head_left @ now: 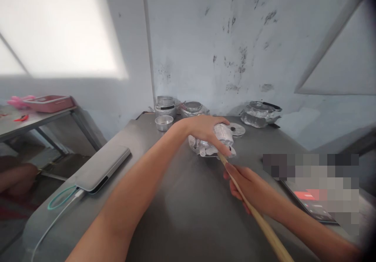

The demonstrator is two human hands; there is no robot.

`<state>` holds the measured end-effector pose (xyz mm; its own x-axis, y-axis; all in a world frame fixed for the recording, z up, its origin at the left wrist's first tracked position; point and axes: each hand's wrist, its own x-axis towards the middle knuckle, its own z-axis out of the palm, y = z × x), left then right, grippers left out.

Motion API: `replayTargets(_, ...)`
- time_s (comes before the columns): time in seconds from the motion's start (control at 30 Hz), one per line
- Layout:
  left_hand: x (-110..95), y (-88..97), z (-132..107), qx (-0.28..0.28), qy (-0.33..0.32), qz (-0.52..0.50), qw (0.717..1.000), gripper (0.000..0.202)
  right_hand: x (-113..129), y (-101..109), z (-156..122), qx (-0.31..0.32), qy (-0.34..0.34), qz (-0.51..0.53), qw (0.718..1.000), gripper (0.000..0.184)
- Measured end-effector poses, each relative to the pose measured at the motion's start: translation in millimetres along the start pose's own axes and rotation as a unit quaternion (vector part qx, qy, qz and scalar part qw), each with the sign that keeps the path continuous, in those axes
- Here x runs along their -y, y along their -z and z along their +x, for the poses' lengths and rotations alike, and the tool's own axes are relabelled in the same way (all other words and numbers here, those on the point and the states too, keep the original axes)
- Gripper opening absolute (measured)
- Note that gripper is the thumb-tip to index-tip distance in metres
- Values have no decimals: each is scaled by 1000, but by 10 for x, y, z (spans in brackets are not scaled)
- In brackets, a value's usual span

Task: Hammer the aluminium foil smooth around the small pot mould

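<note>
In the head view, my left hand (204, 129) reaches over a dented aluminium kettle (202, 147) lying on its side, fingers and thumb wrapped round its rounded upper part. My right hand (243, 183) grips a long wooden stick (261, 223) below its far end. That far end meets the kettle's near side by my left thumb; whether it goes inside is hidden. A round metal lid (237, 130) with a dark knob lies just beyond the kettle, to the right.
Dented kettles (192, 107) stand along the wall, another dented kettle (258, 115) at the right. A small metal bowl (163, 123) sits at back left. A white power bank (102, 170) with a cable lies left. A pink basket (49, 103) rests on another table. A pixelated patch hides the right side.
</note>
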<state>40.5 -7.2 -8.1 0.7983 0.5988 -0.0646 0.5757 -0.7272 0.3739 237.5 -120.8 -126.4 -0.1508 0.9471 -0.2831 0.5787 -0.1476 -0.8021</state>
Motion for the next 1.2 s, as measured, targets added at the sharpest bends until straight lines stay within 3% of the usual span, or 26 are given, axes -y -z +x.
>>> replayTargets(0.2, 20, -3, 16, -4, -2, 2, 1000, 101, 65, -12, -40, -36, 37, -4, 999, 50)
replayTargets(0.37, -11, -6, 11, -7, 3, 5, 1000, 102, -4, -38, 3, 6, 12, -11, 1000, 47)
replayTargets(0.63, 21, 3, 26, 0, 4, -2, 1000, 100, 72, -58, -22, -5, 45, -5, 999, 49)
replayTargets(0.87, 18, -3, 25, 4, -2, -1, 1000, 104, 6, -73, 63, 32, 23, 4, 999, 48)
replayTargets(1.2, 31, -6, 27, -4, -6, 4, 1000, 105, 31, -31, 38, 16, 35, 16, 999, 53)
